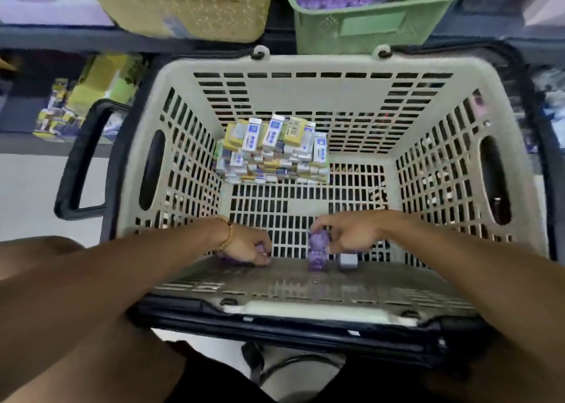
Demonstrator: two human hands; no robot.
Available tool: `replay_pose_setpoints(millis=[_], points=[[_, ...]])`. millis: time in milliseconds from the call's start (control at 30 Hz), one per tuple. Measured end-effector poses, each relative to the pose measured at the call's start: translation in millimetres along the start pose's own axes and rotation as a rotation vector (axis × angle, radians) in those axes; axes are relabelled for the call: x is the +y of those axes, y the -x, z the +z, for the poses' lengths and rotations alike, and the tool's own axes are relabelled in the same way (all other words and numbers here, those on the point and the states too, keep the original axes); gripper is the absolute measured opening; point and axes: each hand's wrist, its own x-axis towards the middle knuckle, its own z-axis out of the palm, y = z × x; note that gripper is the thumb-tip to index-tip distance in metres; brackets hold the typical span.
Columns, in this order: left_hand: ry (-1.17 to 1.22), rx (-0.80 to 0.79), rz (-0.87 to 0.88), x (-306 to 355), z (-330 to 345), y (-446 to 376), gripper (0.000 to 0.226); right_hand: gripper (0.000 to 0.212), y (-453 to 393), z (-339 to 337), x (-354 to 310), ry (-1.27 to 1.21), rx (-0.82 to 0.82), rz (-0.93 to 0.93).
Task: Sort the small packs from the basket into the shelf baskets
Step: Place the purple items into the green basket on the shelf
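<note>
At the left we see blurred yellow and green cartons [101,78] on a lower shelf, with small yellow-and-blue boxes [56,115] stacked in front of them. Above them runs a dark metal shelf edge [76,37]. Pale floor [27,191] lies to the left. At the bottom we make out a black cable [293,363] curving over the light floor.

Your left hand [249,246] is curled, fingertips down; your right hand [351,234] pinches, both forearms reaching forward.
</note>
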Motion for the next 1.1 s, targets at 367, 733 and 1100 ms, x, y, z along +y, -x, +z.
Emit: replay_pose_setpoints(millis=[367, 733, 1100], points=[[0.209, 0.135, 0.193, 51.8, -2.6, -18.8, 0.044, 0.041, -2.3, 1.8, 1.7, -0.313, 0.010, 0.024], [0.094, 0.091, 0.216, 71.3, 3.4, -32.2, 0.053, 0.028, -5.9, 0.9, 9.6, -0.117, -0.026, 0.091], [0.357, 0.213, 0.298, 52.5, -28.4, -4.8, 0.029, 0.027, 29.1, -38.5, 6.1, -0.419, 0.196, -0.038]])
